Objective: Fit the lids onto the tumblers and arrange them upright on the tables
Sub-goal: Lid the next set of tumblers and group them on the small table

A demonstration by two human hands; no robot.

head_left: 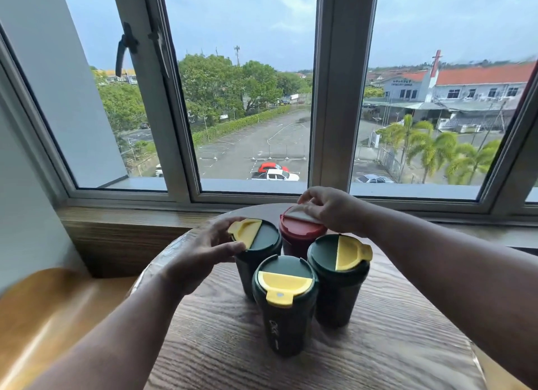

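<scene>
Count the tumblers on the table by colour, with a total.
Dark green tumblers with yellow lid flaps: 3, at left under the left hand, front, right
Red tumbler with pale lid flap: 1, at back under the right hand
Total: 4, all upright with lids on, on the round wooden table

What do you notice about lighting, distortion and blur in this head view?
Head view: bright window backlights the scene, leaving the tumblers dim; wide-angle lens bows the window frames outward; glare streaks the table rim at left; the wooden seat at lower left is blurred.
</scene>
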